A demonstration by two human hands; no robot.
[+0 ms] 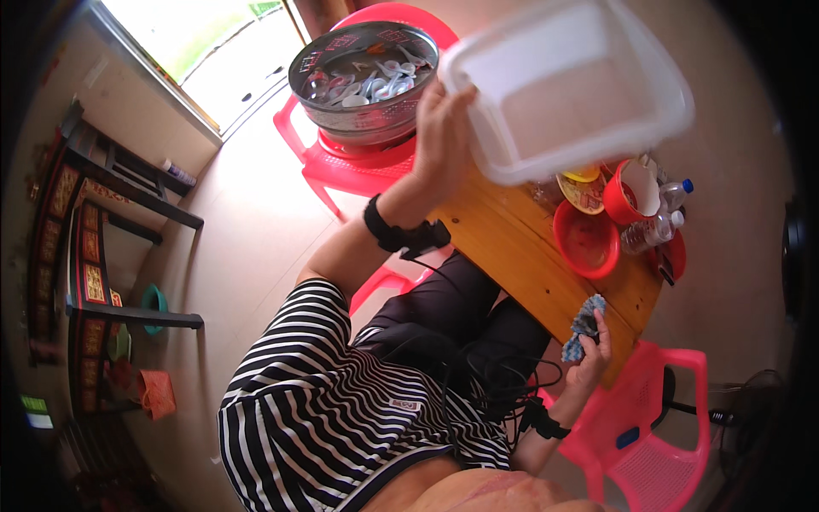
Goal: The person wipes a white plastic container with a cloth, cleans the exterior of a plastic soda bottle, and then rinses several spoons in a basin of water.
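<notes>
My left hand (pixel 445 131) grips the rim of a translucent white plastic container (pixel 556 137), which is tilted and blurred above the far end of a wooden table (pixel 505 230). Its fingers are partly hidden by the rim. In my right hand (pixel 590 358) is a bunched blue and grey cloth (pixel 584 326), held over the table's near end. Beyond the left hand, a large round metal basin (pixel 365 118) holds several white soup spoons (pixel 384 86) and other small items; it rests on a pink plastic chair (pixel 358 169).
A red bowl (pixel 585 240), a red-and-white tub (pixel 630 192), a yellow patterned dish (pixel 581 192) and plastic bottles (pixel 646 233) crowd the table's right side. Another pink chair (pixel 652 416) stands close on the right. Black cables (pixel 499 371) lie over my lap. Dark wooden furniture (pixel 89 275) lines the left.
</notes>
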